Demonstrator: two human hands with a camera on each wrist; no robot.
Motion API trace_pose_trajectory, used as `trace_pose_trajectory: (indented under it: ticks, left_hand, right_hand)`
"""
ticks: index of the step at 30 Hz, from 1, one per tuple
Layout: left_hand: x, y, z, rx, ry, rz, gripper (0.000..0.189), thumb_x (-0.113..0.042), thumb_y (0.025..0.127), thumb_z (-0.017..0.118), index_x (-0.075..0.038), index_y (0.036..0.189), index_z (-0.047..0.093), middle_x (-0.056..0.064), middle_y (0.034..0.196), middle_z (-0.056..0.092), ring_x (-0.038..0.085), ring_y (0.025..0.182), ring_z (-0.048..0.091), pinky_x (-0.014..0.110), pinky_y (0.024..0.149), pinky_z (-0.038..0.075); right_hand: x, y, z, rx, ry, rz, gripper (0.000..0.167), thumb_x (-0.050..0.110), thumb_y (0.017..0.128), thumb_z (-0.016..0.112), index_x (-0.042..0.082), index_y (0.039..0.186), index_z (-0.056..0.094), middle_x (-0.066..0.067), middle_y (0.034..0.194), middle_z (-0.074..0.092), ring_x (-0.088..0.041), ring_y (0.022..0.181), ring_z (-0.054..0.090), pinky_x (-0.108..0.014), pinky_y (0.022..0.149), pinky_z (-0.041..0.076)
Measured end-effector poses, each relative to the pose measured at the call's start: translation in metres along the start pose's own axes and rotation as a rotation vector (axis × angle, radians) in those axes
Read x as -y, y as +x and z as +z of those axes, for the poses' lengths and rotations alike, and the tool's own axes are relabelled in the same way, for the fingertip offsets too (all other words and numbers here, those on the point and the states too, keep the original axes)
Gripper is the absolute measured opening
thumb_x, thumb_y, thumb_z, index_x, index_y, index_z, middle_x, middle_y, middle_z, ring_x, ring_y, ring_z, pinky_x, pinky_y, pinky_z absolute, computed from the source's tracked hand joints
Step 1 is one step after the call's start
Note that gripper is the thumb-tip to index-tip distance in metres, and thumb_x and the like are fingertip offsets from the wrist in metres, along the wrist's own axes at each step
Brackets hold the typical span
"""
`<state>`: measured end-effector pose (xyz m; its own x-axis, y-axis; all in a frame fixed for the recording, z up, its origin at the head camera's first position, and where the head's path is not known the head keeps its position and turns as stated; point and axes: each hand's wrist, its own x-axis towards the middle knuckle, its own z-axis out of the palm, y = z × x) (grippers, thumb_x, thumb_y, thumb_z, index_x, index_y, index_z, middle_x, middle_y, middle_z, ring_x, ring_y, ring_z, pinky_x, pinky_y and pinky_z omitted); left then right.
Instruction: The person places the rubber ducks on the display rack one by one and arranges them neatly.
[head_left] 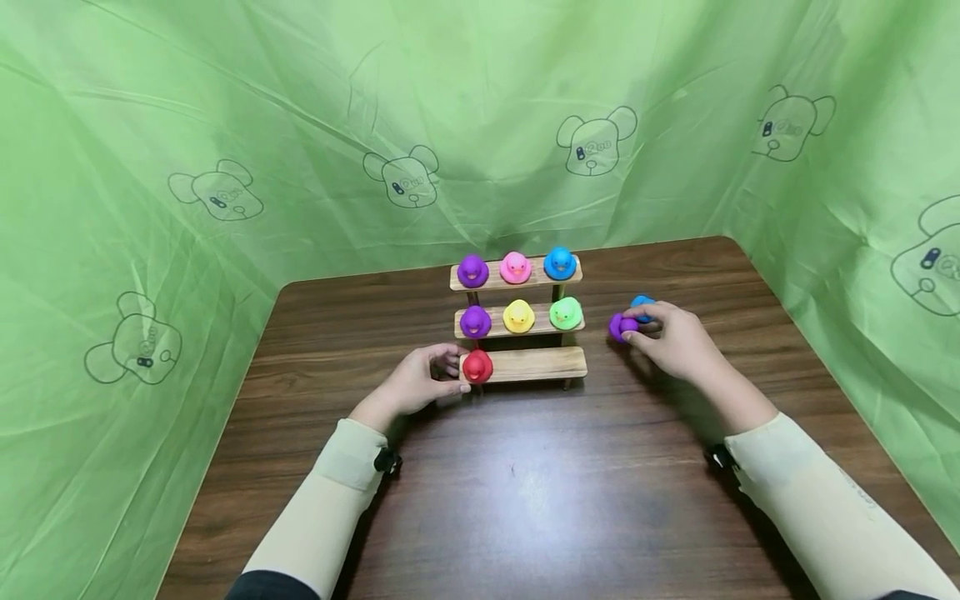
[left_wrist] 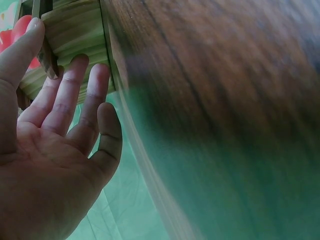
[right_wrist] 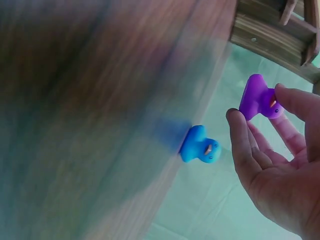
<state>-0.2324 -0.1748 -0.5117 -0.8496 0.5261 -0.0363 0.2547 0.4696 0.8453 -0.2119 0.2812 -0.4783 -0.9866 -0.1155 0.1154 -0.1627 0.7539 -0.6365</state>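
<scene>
My right hand pinches a purple rubber duck between thumb and fingertips, lifted off the table. Just behind it a blue rubber duck stands on the tabletop. A three-step wooden display stand is at the centre. With thumb in front and fingers behind, my left hand holds the left end of its lowest step. Beside that thumb sits a red duck. The middle step bears purple, yellow and green ducks; the top one, purple, pink and blue.
The dark wooden table extends around the stand to both sides and toward me. Green cloth printed with bear outlines hangs behind the table and along its left and right sides.
</scene>
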Motion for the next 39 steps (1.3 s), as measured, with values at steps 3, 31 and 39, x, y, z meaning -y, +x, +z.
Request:
trace_pose_trajectory:
  ticks: [3, 31, 39]
  left_hand:
    - [0.0, 0.0, 0.0, 0.0, 0.0, -0.002, 0.051, -0.013, 0.083, 0.091, -0.01, 0.129, 0.069, 0.0, 0.107, 0.074, 0.02, 0.103, 0.07, 0.044, 0.095, 0.057]
    - [-0.003, 0.0, 0.0, -0.001, 0.001, -0.005, 0.05, -0.011, 0.083, 0.091, -0.01, 0.129, 0.069, 0.001, 0.108, 0.074, 0.022, 0.103, 0.07, 0.041, 0.094, 0.057]
    - [-0.002, 0.0, 0.0, 0.001, -0.005, -0.003, 0.05, -0.012, 0.084, 0.091, -0.01, 0.129, 0.069, 0.001, 0.109, 0.074, 0.024, 0.103, 0.071, 0.04, 0.094, 0.058]
  right_hand:
    - [0.007, -0.005, -0.003, -0.034, 0.001, -0.012, 0.034, 0.027, 0.096, 0.079, 0.011, 0.125, 0.073, -0.02, 0.126, 0.07, -0.042, 0.103, 0.072, -0.05, 0.076, 0.061]
    - [0.046, -0.033, 0.006, -0.166, 0.071, -0.081, 0.03, 0.03, 0.09, 0.087, 0.02, 0.116, 0.078, -0.004, 0.102, 0.078, -0.016, 0.05, 0.051, -0.029, 0.046, 0.044]
    - [0.057, -0.039, 0.013, -0.134, 0.085, -0.116, 0.028, 0.031, 0.09, 0.086, 0.02, 0.114, 0.077, 0.0, 0.103, 0.077, -0.016, 0.051, 0.052, -0.029, 0.046, 0.045]
